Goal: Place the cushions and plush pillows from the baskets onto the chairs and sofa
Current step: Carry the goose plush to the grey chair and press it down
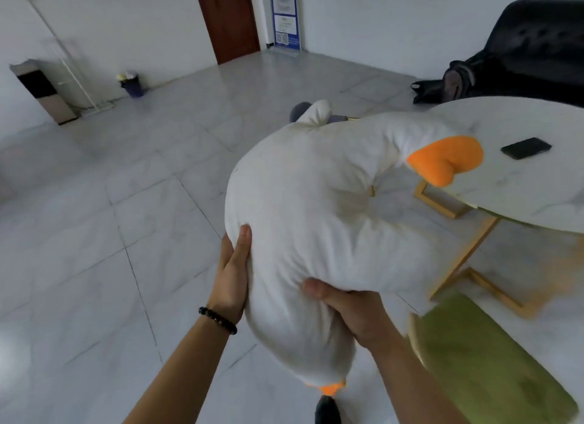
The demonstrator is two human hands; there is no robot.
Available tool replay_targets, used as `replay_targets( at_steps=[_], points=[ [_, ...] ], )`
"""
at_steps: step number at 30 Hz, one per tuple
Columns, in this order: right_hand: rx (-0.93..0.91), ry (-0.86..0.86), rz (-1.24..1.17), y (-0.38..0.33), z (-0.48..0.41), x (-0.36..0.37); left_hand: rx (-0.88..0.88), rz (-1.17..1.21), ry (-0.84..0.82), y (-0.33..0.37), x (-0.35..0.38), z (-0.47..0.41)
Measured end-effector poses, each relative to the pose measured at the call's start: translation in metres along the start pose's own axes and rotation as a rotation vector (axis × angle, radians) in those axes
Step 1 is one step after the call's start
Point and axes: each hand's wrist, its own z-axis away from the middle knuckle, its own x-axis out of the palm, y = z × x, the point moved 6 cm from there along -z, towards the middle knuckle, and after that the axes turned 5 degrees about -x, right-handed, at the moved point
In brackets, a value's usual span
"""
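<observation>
Centre frame, held in mid-air above the floor (110, 218): white goose plush pillow (316, 208), big, bent so its neck arcs toward 2 o'clock. Orange beak (445, 159) overlaps the edge of the round white worktop (537, 183) in the picture; whether they touch, cannot tell. Small orange foot (330, 389) hangs at the plush's low end, 6 o'clock.

Left hand (232, 278) flat against the plush's 8 o'clock side, fingers extended upward, palm pressing the fabric; black bead bracelet (218, 321) on that wrist. Right hand (344, 309) under the body at 5 o'clock, grip closed into the fabric, thumb dug in on top, cloth bunched around it. Both grips on the plush.

Black phone (526, 148) lies on the worktop at 2 o'clock, apart from the beak. Gold metal legs (467, 253) under the worktop. Green chair (480, 357) at 4 o'clock, seat blurred, just beside the right forearm. Black sofa (531, 50) at 1 o'clock, well apart. Grey and white object (311, 110) behind the plush at 12 o'clock, mostly hidden. Brown door (227, 18) at 11 o'clock on the far wall, blue poster (284, 15) beside it. Small dark bin (132, 83) at 10 o'clock against the wall.
</observation>
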Motion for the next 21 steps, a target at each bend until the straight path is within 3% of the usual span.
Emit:
replay_targets(
  at_steps=[5, 12, 21],
  points=[
    [0.008, 0.003, 0.055, -0.020, -0.142, 0.013, -0.007, -0.049, 0.019, 0.034, 0.005, -0.136],
    [-0.047, 0.102, 0.136, -0.015, -0.349, -0.009, -0.035, -0.137, 0.004, 0.022, 0.057, -0.356],
    [-0.052, 0.368, 0.224, -0.052, -0.575, -0.096, -0.130, -0.207, -0.317, 0.049, 0.221, -0.606]
  ],
)
